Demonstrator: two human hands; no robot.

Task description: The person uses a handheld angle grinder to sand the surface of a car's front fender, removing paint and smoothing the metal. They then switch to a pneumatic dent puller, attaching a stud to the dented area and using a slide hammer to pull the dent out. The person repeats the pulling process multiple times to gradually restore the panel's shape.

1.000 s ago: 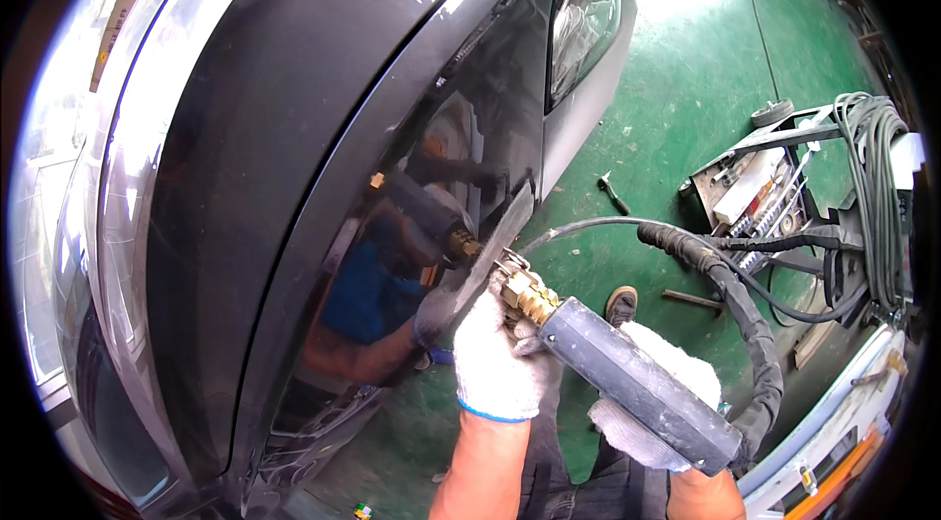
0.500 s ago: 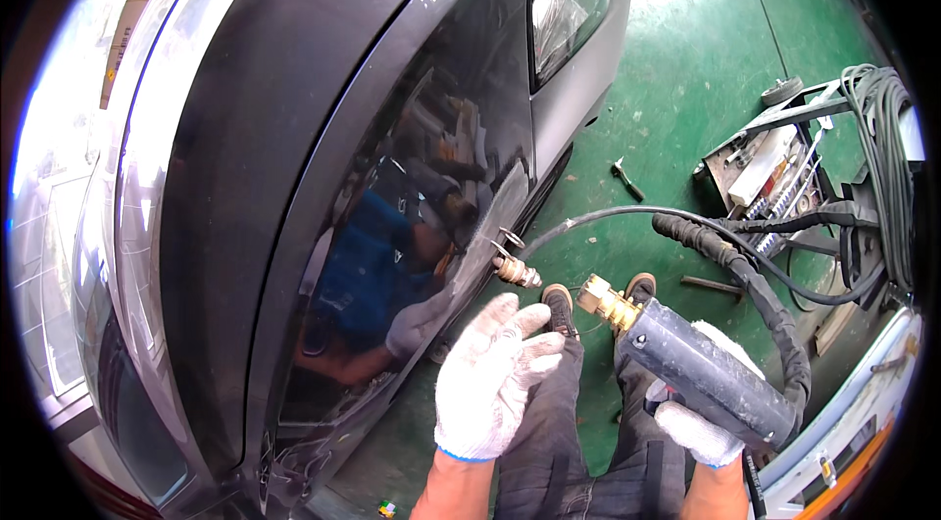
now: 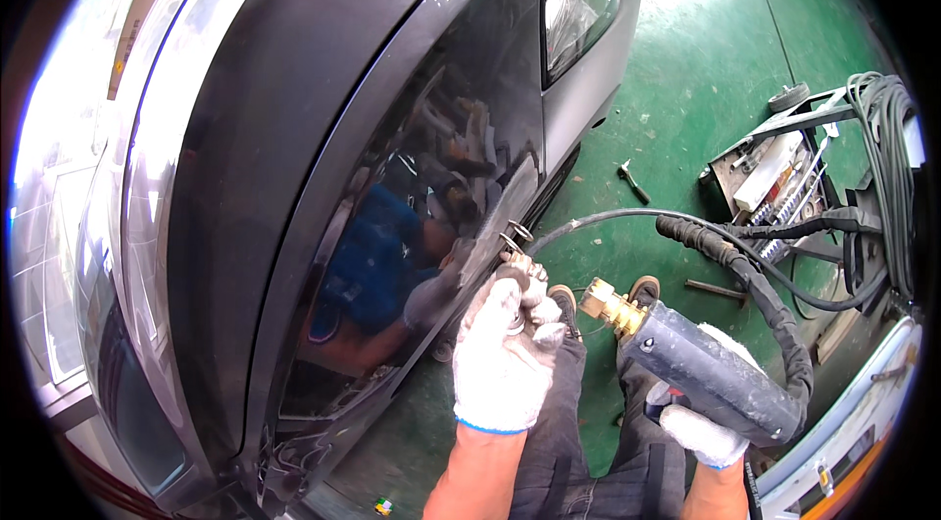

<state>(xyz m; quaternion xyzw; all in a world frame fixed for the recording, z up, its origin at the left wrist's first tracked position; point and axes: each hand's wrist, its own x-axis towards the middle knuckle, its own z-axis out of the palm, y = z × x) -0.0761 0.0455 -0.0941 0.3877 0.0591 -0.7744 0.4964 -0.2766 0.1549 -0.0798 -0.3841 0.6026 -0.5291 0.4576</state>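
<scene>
My left hand [image 3: 505,358], in a white glove, is closed around a brass-coloured metal fitting [image 3: 521,263] beside the car's panel; the fingers hide most of it. Two metal rings [image 3: 515,234] stand just above, at the edge of a sanded grey patch [image 3: 505,211] on the dark car panel [image 3: 441,167]. My right hand [image 3: 701,432], gloved too, grips a black cylindrical welding gun [image 3: 711,373]. Its brass tip [image 3: 606,302] points left toward my left hand, apart from the panel. A red part shows near the grip.
A black cable [image 3: 627,214] arcs from the fitting to a cart at the right with coiled cable [image 3: 882,128] and a tool tray [image 3: 769,177]. A thick sleeved hose [image 3: 774,309] runs to the gun. A small tool [image 3: 634,184] and a metal bar [image 3: 716,288] lie on the green floor.
My left hand has moved up toward the rings, and its loosely spread fingers have closed around the fitting. The right hand keeps the welding gun in nearly the same place. The view has shifted slightly.
</scene>
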